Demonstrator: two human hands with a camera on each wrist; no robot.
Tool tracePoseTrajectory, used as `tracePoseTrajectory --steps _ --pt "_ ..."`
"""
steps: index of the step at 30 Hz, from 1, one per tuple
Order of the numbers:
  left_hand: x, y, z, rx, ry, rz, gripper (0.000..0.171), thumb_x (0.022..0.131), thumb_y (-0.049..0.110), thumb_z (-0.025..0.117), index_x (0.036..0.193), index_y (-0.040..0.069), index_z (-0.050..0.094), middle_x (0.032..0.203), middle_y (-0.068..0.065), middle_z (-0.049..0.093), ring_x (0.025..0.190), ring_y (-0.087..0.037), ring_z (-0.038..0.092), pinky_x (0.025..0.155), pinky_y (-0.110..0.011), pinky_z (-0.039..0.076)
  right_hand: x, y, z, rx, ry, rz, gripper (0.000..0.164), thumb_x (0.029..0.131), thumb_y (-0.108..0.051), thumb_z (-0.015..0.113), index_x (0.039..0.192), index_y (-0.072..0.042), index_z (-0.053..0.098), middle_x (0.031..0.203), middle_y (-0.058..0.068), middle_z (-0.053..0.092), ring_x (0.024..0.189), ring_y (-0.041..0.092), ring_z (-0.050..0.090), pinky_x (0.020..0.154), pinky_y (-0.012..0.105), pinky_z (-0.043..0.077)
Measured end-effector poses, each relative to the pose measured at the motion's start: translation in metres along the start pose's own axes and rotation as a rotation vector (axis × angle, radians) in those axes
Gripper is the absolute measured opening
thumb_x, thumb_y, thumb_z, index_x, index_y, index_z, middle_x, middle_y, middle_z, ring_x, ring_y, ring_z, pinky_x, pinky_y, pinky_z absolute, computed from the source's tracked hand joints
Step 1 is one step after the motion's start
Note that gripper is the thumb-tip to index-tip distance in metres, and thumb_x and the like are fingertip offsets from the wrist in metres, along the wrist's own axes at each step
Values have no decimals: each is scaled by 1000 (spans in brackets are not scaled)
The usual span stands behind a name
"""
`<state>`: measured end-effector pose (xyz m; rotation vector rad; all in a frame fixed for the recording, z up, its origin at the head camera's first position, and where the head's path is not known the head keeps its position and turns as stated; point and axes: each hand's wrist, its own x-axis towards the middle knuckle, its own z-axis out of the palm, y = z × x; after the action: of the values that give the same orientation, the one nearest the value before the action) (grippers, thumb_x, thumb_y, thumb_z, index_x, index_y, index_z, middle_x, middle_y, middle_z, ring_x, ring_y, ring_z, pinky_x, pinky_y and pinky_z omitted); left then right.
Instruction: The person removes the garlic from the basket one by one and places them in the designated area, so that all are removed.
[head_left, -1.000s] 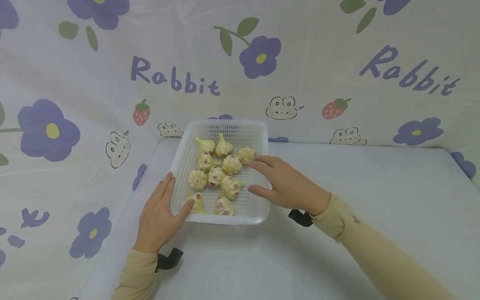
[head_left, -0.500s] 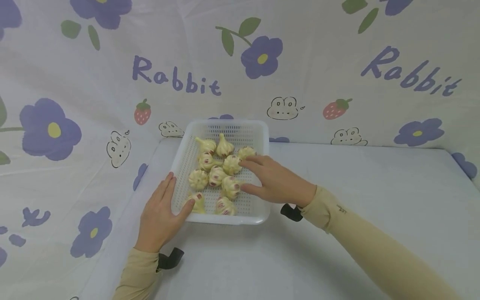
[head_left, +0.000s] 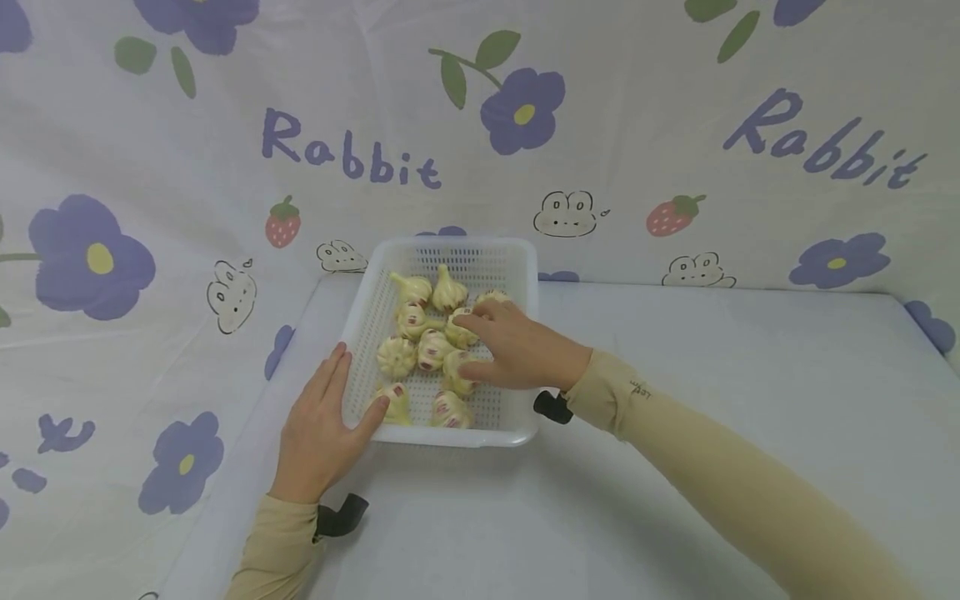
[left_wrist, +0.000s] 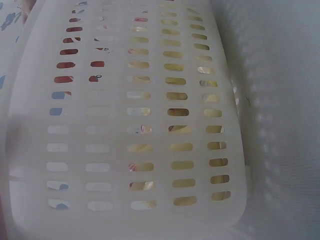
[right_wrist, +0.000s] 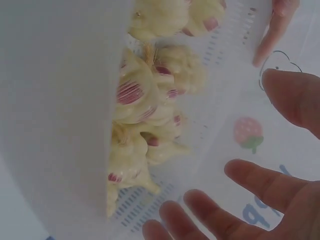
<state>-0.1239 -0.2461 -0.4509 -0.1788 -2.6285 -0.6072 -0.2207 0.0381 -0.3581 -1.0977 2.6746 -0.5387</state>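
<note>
A white plastic basket (head_left: 517, 437) holds several pale garlic bulbs (head_left: 396, 357) with purplish marks, some with a stem. My left hand (head_left: 318, 429) rests against the basket's left side, its fingers straight along the rim and the thumb over the front left corner. Over the right half of the basket hovers my right hand (head_left: 525, 348), thumb and fingers spread above the bulbs and partly covering them in the head view. The right wrist view shows those fingers (right_wrist: 215, 215) apart, with nothing between them. From the left wrist, the slotted basket wall (left_wrist: 112, 150) fills most of the view.
The basket stands on a table with a pale cloth (head_left: 675, 400). Behind and to the left hangs a white curtain (head_left: 615, 142) printed with flowers, strawberries and rabbits. Black wrist mounts (head_left: 341, 517) sit at both sleeves.
My right hand has moved left and slightly up in the head view, from the basket's right rim to over the garlic bulbs. The left hand and basket have stayed in place.
</note>
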Motion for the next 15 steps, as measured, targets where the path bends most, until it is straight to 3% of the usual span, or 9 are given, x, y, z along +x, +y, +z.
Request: tracePoseTrajectory --steps 4,11,15 --pt "-1 1 0 -1 -4 -9 83 93 47 68 155 -3 44 163 -17 43 146 -41 46 116 -58 41 9 -4 -1 -6 -24 32 68 100 -37 68 157 -8 45 148 19 48 126 32 50 103 46 52" --pt "-1 1 0 -5 -7 -15 83 94 47 68 156 -3 43 163 -17 43 146 -41 46 116 -58 41 23 -8 4 -25 -69 95 72 98 -35 67 160 -10 39 156 21 41 136 40 44 107 52 51" --pt "-1 0 0 -5 -8 -16 84 94 48 68 156 -2 43 164 -17 42 147 -40 45 115 -58 42 30 -9 8 -41 -91 124 73 97 -32 69 160 -9 40 154 22 42 132 41 46 105 50 52"
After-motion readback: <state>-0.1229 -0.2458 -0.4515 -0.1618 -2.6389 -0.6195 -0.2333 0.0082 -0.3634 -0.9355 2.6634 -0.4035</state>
